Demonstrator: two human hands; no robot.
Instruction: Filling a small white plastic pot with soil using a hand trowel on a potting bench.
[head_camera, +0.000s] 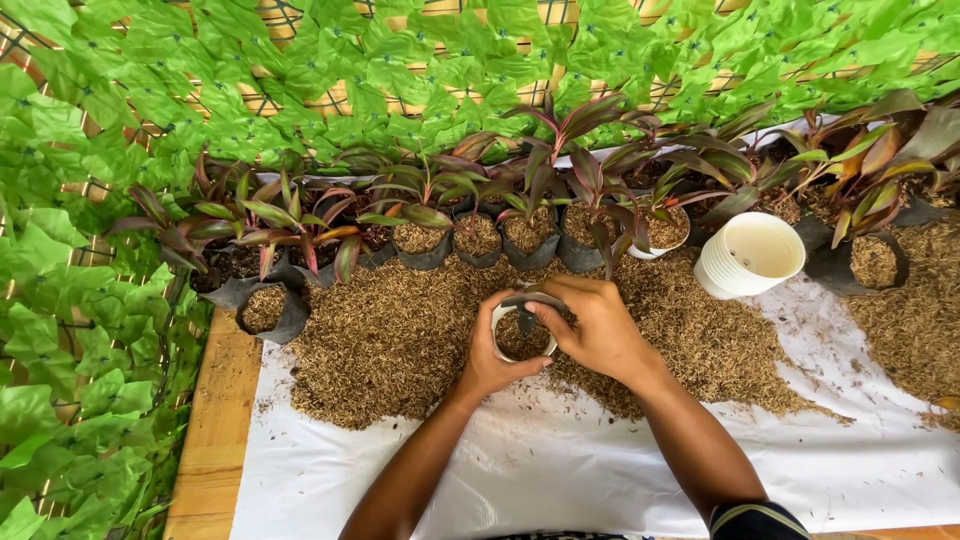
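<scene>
Just in front of the heap of dry brown husk (400, 345), I see both hands meeting on a small round pot (522, 333). My left hand (490, 365) cups the pot's near side, its fingers wrapped against the pale wall. My right hand (598, 330) comes over from the other side, with the fingers (545, 312) pinched shut on a dark, limp strip at the pot's rim. The pot stands upright, its mouth facing up, with coarse husk inside. Beyond the heap runs a row of soft black grow bags (478, 240) bearing plants with glossy, pointed, red-green leaves. Right of the heap lies a stack of ribbed white plastic pots (748, 256), tipped with its mouth up and right. Under the heap, a white sheet (560, 470) covers the wooden tabletop (215, 440).
</scene>
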